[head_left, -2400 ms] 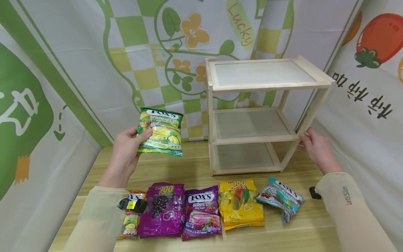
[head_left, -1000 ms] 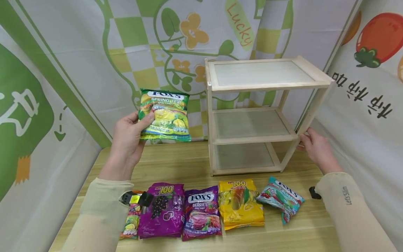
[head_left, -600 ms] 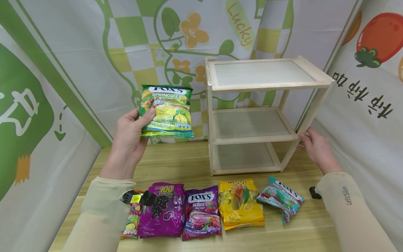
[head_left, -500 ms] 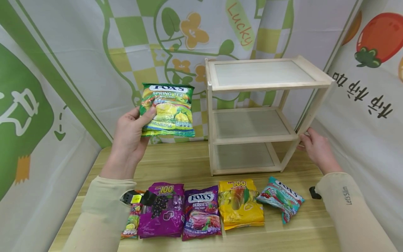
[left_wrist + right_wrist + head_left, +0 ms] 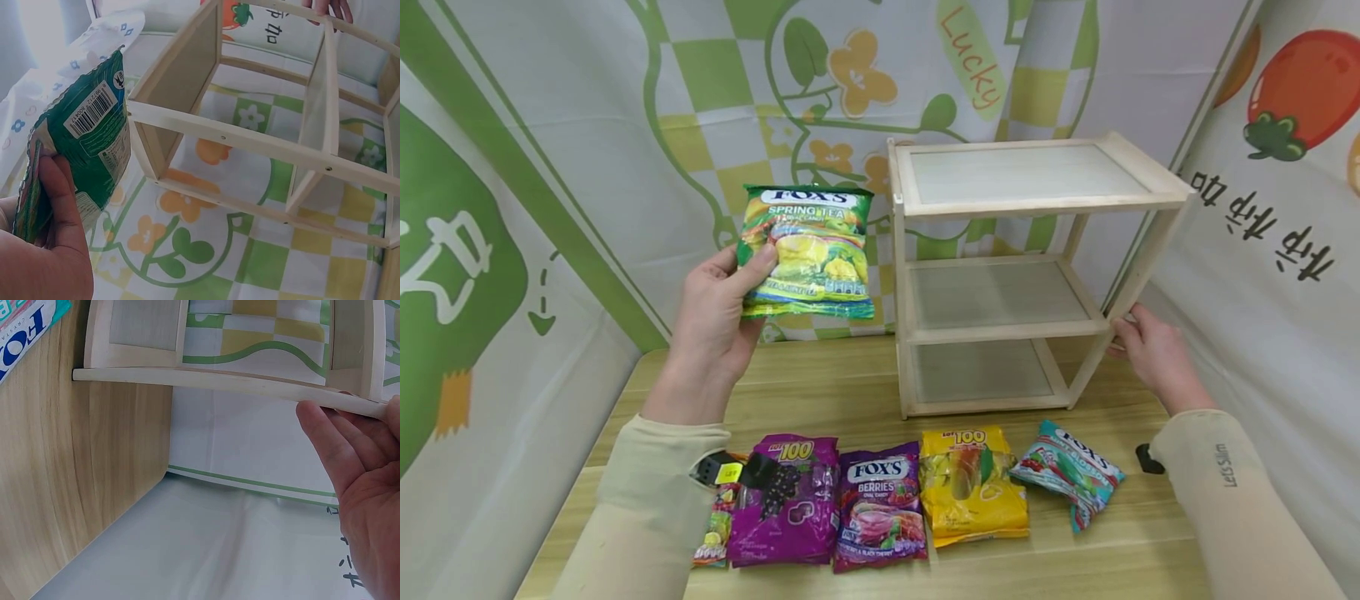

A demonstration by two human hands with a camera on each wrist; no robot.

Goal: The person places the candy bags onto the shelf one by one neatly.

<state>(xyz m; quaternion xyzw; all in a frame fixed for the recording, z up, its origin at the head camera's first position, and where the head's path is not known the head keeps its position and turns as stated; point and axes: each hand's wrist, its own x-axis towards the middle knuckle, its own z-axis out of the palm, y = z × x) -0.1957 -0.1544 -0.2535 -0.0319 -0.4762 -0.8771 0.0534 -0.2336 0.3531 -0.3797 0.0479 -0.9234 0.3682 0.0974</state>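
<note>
My left hand [image 5: 718, 321] grips a green Fox's Spring Tea candy bag [image 5: 808, 254] by its left side, thumb on the front. In the left wrist view the bag's back [image 5: 94, 125] with its barcode faces the camera, and the fingers lie along it. It is held up left of a three-tier wooden shelf [image 5: 1045, 204]. My right hand [image 5: 1153, 346] holds the shelf's front right post at middle-tier height. In the right wrist view its fingertips meet the post [image 5: 250, 385], with the thumb partly cut off at the frame edge.
Along the front of the wooden table [image 5: 820, 379] lie a purple Lot 100 bag [image 5: 786, 517], a purple Fox's Berries bag [image 5: 880, 508], a yellow Lot 100 bag [image 5: 973, 492] and a teal Fox's bag [image 5: 1071, 471]. An orange-topped bag [image 5: 718, 525] is partly behind the left wrist. Printed cloth walls surround the table.
My left hand has raised the green candy bag and carried it rightward, closer to the shelf. The right hand stays on the post, and the shelf and the bags on the table keep their places.
</note>
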